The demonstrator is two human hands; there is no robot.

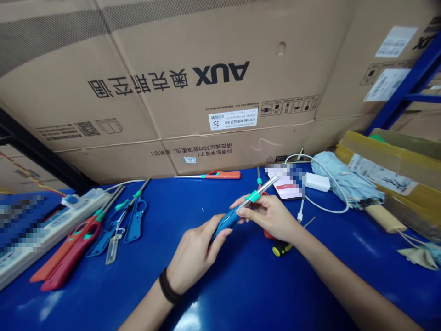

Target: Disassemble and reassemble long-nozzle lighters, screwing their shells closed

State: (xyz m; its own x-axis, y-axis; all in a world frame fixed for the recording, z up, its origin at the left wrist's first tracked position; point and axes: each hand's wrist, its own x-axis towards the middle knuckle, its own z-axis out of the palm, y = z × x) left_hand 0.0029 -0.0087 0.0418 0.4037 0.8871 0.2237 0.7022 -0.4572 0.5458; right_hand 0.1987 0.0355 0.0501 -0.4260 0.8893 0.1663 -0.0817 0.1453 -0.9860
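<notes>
A blue long-nosed lighter (228,219) with a green collar and a metal tube is held up over the blue table, its tube tilted to the upper right. My left hand (196,250) is wrapped round its handle. With thumb and fingers, my right hand (272,215) grips it near the green collar. A red lighter (269,234) lies partly hidden behind my right hand. Just below that hand rests a black-and-yellow screwdriver (279,248). Beyond the hands, an orange lighter (225,175) lies by the cardboard.
On the left lie red lighters (74,257), a blue lighter shell (136,220) and other parts, beside a white power strip (55,227). At right are a white charger (317,182) with cable, a folded light-blue umbrella (341,177) and a taped box (386,165). A large carton (165,115) walls the back.
</notes>
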